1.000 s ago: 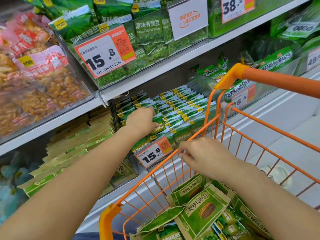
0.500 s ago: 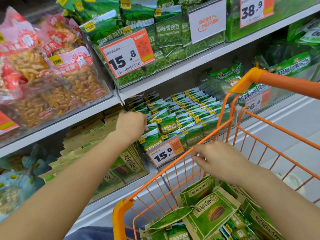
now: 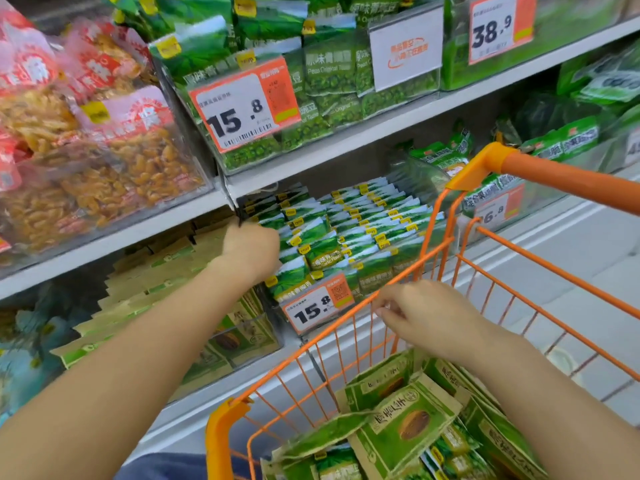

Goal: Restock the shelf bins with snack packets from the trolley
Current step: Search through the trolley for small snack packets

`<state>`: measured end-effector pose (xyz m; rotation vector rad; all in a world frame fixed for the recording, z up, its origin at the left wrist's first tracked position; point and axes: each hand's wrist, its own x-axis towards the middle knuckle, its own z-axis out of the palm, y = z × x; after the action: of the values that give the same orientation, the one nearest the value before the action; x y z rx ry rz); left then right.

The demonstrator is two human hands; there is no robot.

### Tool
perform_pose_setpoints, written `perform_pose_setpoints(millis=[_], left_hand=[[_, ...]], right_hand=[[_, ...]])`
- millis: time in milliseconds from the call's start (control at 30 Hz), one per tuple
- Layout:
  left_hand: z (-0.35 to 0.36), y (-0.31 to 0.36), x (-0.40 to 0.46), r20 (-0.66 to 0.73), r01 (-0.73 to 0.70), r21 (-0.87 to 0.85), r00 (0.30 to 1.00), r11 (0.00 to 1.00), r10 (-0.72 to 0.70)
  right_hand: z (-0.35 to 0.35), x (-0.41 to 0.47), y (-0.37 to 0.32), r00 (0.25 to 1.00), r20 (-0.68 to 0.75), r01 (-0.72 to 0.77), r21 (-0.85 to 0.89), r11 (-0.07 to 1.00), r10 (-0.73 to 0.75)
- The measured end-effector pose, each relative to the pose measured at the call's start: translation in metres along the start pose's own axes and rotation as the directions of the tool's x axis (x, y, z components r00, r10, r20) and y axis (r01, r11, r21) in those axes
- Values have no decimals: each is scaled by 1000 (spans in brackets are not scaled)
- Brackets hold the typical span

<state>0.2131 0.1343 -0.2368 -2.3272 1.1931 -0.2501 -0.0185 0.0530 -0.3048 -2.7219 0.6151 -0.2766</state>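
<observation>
Green snack packets (image 3: pixel 349 233) packed upright in rows inside a clear shelf bin (image 3: pixel 408 252) on the lower shelf, a 15.8 price tag (image 3: pixel 317 306) clipped on its front. More packets (image 3: pixel 401 420), green and kraft-coloured with a seed picture, heaped loose in the orange wire trolley (image 3: pixel 450 244) at lower right, just in front of that bin. Left hand (image 3: pixel 251 252) reached to the bin's left edge, back of the hand to the camera, fingers tucked in among the leftmost packets; whether anything is actually held, cannot tell. Right hand (image 3: pixel 420 315) at the trolley's near top rail, fingertips bent over the wire, nothing else in it. Beside the bin on the left, a bin of flat kraft-and-green pouches (image 3: pixel 156 282) stacked in a slanted row. On the shelf above, a bin of green pea bags (image 3: pixel 329 77) with a second 15.8 tag (image 3: pixel 242 105), a white sign (image 3: pixel 405 50) and a 38.9 tag (image 3: pixel 498 26) further right. At upper left, red-labelled bags of golden fried snacks (image 3: pixel 104 161). Orange trolley handle (image 3: pixel 571 181) across the right, more green bags (image 3: pixel 568 136) behind it.
</observation>
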Motion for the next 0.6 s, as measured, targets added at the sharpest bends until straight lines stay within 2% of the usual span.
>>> perform_pose_setpoints(millis=[67,100,167,200,233,267,333,433,500,600], left_hand=[[-4,1,-15,-231,-18,60,973,998,31],[-4,3,-25,-393,-76,41,915,996,86],[0,17,-52,-678,-327,-31,701,944,221],[4,30,-70,-743,-447,-42,612,893,271],[12,45,-89,-756,-535,-47,571,843,320],[21,60,-106,-735,-602,-72,571,796,366],[45,83,-129,-628,-698,-175,622,694,467],[73,96,-135,-414,-738,-298,671,605,615],[83,95,-130,-314,-716,-359,697,599,645],[88,92,-121,-222,-616,-436,780,656,584]], right_hand=[[-2,1,2,999,24,-29,-29,999,30],[0,2,3,997,63,-48,-58,997,52],[6,0,7,975,192,-95,-109,990,114],[8,-2,11,946,287,-120,-125,985,152],[9,-5,13,895,405,-142,-139,980,187],[12,-7,15,829,516,-155,-159,975,217],[17,-11,17,708,660,-141,-216,966,251],[39,-27,23,606,767,34,-289,957,211],[59,-44,34,520,819,156,-372,915,244],[75,-62,41,422,838,285,-484,827,345]])
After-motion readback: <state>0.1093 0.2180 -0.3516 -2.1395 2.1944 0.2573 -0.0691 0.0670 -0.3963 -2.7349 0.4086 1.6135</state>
